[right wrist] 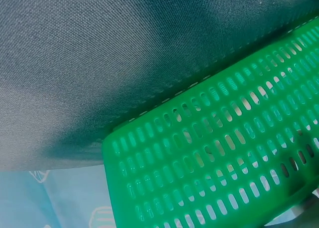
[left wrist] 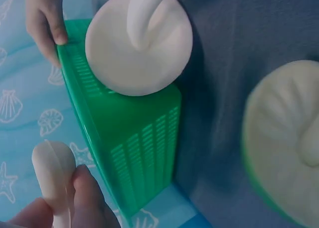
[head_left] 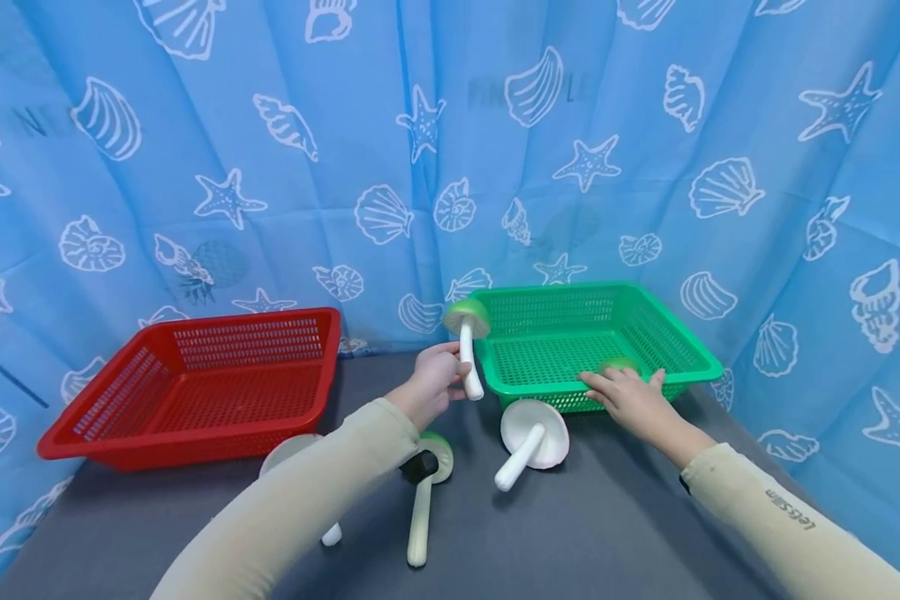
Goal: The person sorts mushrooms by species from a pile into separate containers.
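My left hand (head_left: pixel 438 379) holds a toy mushroom (head_left: pixel 467 321) by its white stem, green cap up, beside the left end of the green basket (head_left: pixel 525 387). In the left wrist view, thumb and fingers pinch the stem's rounded end. My right hand (head_left: pixel 630 404) lies over the basket's front rim with fingers spread. Just behind it, a second green cap (head_left: pixel 621 364) shows inside the basket, partly hidden by that hand. On the table in front of the basket lies a mushroom (head_left: pixel 551 437) with its pale underside showing.
Farther left stands a red basket (head_left: pixel 195 450). A green-capped mushroom (head_left: pixel 420 525) lies near the left wrist, partly covered by a black wrist device (head_left: pixel 418 467). Another mushroom (head_left: pixel 288 450) is mostly hidden under the left sleeve. A blue shell-patterned curtain (head_left: pixel 450 167) hangs behind the dark table.
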The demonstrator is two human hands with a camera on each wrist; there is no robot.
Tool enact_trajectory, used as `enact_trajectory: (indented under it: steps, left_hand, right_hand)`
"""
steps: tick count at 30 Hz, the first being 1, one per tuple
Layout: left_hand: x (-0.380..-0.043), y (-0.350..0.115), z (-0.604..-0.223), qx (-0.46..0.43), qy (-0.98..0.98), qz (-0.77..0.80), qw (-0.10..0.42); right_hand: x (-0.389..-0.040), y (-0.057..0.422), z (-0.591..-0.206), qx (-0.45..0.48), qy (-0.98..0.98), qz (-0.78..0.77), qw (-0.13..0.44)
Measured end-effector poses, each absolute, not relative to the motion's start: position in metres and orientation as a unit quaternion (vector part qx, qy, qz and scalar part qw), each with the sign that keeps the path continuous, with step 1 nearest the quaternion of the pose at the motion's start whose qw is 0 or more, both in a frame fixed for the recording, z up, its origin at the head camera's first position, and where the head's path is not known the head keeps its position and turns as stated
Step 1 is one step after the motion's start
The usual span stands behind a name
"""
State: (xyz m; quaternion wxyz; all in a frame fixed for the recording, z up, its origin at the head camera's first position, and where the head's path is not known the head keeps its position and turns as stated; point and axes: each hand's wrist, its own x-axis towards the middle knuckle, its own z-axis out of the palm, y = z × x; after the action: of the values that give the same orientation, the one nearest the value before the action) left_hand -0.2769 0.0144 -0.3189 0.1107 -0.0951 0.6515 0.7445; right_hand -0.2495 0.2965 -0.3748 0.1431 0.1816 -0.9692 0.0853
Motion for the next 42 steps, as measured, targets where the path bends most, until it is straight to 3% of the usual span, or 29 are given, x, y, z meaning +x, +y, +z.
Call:
enact_trajectory:
  steps: [20, 42]
  left_hand:
    - [-0.315, 0.058, -0.314, -0.1, 0.589, 0.788, 0.148]
    - [-0.329, 0.079, -0.331, -0.063, 0.593, 0.796, 0.104]
  right_hand:
    - [-0.244, 0.295, -0.374, 0.176, -0.97, 0.079, 0.147]
    - [-0.248, 0.296, -0.374, 0.172, -0.971, 0.074, 0.148]
